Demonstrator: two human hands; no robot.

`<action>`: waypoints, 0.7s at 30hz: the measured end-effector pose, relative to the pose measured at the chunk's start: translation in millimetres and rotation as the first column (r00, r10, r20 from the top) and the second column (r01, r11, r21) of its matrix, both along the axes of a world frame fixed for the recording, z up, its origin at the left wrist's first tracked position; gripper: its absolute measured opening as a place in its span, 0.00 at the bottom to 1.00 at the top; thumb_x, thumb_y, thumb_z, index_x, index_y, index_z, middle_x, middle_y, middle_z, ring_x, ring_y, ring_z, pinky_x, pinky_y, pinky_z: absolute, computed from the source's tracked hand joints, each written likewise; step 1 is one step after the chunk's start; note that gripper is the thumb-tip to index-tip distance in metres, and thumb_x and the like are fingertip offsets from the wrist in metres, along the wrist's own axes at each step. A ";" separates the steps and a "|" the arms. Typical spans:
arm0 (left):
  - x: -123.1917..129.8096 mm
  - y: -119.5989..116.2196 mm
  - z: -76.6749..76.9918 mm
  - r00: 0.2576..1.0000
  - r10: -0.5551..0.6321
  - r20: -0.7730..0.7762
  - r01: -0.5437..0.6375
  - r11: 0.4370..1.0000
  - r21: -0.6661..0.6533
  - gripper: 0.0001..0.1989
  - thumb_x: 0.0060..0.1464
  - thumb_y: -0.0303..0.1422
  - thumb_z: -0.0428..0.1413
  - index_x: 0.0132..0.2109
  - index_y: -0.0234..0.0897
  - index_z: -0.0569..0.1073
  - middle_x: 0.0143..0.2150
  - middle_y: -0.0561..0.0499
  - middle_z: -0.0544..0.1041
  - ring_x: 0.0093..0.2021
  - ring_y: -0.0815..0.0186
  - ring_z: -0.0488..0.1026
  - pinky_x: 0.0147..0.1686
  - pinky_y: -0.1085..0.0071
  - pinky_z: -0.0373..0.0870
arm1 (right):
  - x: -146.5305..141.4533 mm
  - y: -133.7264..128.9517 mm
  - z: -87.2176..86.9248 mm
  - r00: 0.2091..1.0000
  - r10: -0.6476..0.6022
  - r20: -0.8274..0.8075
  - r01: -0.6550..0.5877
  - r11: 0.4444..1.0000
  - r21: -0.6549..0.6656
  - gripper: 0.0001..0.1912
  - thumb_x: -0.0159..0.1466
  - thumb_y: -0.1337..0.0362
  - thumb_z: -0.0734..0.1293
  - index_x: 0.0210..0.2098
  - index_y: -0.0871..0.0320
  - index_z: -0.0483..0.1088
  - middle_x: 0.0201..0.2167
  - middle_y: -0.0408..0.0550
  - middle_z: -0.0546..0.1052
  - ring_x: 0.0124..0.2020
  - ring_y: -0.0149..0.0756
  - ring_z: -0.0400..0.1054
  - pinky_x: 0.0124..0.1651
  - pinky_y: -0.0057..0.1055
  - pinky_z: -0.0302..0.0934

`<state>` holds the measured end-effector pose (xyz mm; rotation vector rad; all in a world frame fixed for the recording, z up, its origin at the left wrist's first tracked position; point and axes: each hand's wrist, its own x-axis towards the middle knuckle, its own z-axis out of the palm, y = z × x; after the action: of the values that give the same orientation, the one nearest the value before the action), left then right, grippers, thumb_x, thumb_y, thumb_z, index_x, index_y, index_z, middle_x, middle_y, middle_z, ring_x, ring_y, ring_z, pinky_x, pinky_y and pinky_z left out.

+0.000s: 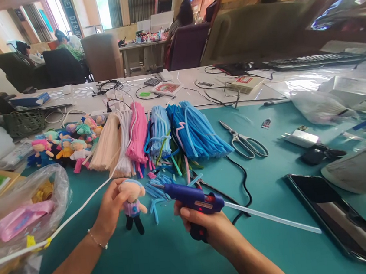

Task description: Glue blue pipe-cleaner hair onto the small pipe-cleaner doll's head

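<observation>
My left hand (110, 208) holds a small pipe-cleaner doll (133, 203) with a cream face, blue hair, purple top and black legs, upright above the teal table (170, 260). My right hand (205, 226) grips a blue glue gun (192, 199). Its nozzle points left, a short way from the doll's head. A clear glue stick (273, 217) juts out behind the gun to the right. Short blue pipe-cleaner pieces (156, 190) lie between the hands.
Bundles of cream, white, pink and blue pipe cleaners (156, 133) lie ahead, with finished dolls (66, 145) at left. Scissors (245, 141), a charger (300, 137), a tablet (338, 214) and plastic bags (21, 215) surround me. People sit at far desks.
</observation>
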<state>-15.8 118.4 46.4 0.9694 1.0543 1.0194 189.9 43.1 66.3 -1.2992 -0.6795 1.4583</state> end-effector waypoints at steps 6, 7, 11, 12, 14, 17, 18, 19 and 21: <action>-3.2 9.1 -11.2 0.971 -0.083 -0.222 0.094 0.995 0.041 0.17 0.46 0.42 0.60 0.39 0.34 0.71 0.32 0.49 0.78 0.30 0.63 0.76 0.27 0.70 0.71 | 0.6 3.7 -0.7 0.999 -0.039 -0.006 0.039 0.999 0.014 0.21 0.42 0.52 0.78 0.28 0.60 0.76 0.24 0.45 0.76 0.19 0.27 0.61 0.23 0.26 0.54; -3.9 9.6 -12.4 0.965 -0.096 -0.245 0.113 0.992 0.058 0.17 0.47 0.43 0.59 0.39 0.34 0.71 0.33 0.49 0.79 0.30 0.62 0.77 0.28 0.70 0.71 | 0.9 4.0 -1.6 0.999 -0.039 0.000 0.039 0.999 0.005 0.21 0.42 0.52 0.78 0.29 0.60 0.76 0.24 0.46 0.76 0.19 0.27 0.61 0.23 0.26 0.54; -5.8 10.9 -13.7 0.941 -0.108 -0.321 0.150 0.983 0.110 0.17 0.51 0.44 0.55 0.40 0.35 0.71 0.35 0.48 0.80 0.29 0.61 0.78 0.28 0.69 0.71 | 1.4 4.9 -5.5 0.999 -0.035 -0.013 0.036 0.999 0.011 0.20 0.42 0.54 0.78 0.29 0.61 0.76 0.24 0.45 0.75 0.18 0.26 0.61 0.22 0.25 0.52; -6.1 11.2 -13.6 0.934 -0.095 -0.344 0.148 0.980 0.131 0.16 0.51 0.44 0.55 0.40 0.35 0.71 0.35 0.48 0.80 0.30 0.61 0.78 0.28 0.69 0.71 | 1.2 5.3 -6.1 0.999 -0.037 -0.017 0.038 0.999 0.018 0.19 0.42 0.54 0.78 0.28 0.60 0.76 0.23 0.44 0.75 0.19 0.26 0.61 0.22 0.25 0.53; -6.7 11.8 -13.2 0.911 -0.048 -0.409 0.135 0.973 0.186 0.16 0.51 0.43 0.55 0.39 0.35 0.72 0.34 0.48 0.80 0.32 0.60 0.77 0.31 0.68 0.71 | 0.6 6.2 -6.2 0.999 -0.047 -0.025 0.048 0.998 0.030 0.18 0.43 0.55 0.78 0.28 0.60 0.76 0.23 0.44 0.75 0.19 0.27 0.62 0.23 0.26 0.54; -7.1 11.8 -12.2 0.854 0.012 -0.520 0.140 0.957 0.253 0.15 0.50 0.43 0.55 0.38 0.35 0.73 0.32 0.48 0.80 0.34 0.59 0.76 0.34 0.66 0.71 | -0.4 7.8 -3.9 0.996 -0.076 -0.052 0.078 0.996 0.051 0.17 0.43 0.57 0.78 0.27 0.60 0.76 0.23 0.44 0.75 0.19 0.28 0.62 0.23 0.26 0.54; -7.2 11.6 -11.7 0.833 0.024 -0.553 0.149 0.953 0.265 0.15 0.49 0.43 0.55 0.38 0.36 0.73 0.32 0.49 0.80 0.33 0.59 0.76 0.34 0.66 0.70 | -0.6 8.2 -2.8 0.994 -0.088 -0.063 0.091 0.994 0.059 0.17 0.43 0.57 0.78 0.27 0.60 0.76 0.22 0.44 0.74 0.20 0.28 0.61 0.23 0.26 0.54; -7.2 11.4 -11.3 0.810 0.034 -0.586 0.159 0.949 0.274 0.15 0.49 0.43 0.55 0.37 0.36 0.73 0.31 0.49 0.80 0.32 0.59 0.76 0.33 0.67 0.70 | -0.7 8.6 -1.8 0.992 -0.100 -0.072 0.105 0.992 0.064 0.16 0.42 0.57 0.78 0.27 0.60 0.76 0.22 0.44 0.74 0.20 0.28 0.61 0.23 0.26 0.55; -7.4 10.9 -10.9 0.757 0.055 -0.651 0.179 0.941 0.288 0.15 0.49 0.44 0.54 0.37 0.38 0.73 0.29 0.50 0.79 0.31 0.59 0.75 0.32 0.67 0.69 | -0.4 9.1 -0.3 0.989 -0.123 -0.082 0.129 0.989 0.067 0.16 0.42 0.57 0.79 0.27 0.60 0.75 0.23 0.44 0.74 0.21 0.29 0.61 0.23 0.27 0.56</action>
<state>-23.2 129.3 35.5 1.7170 1.4291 0.8235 189.6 52.2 65.9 -1.2018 -0.5831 1.3626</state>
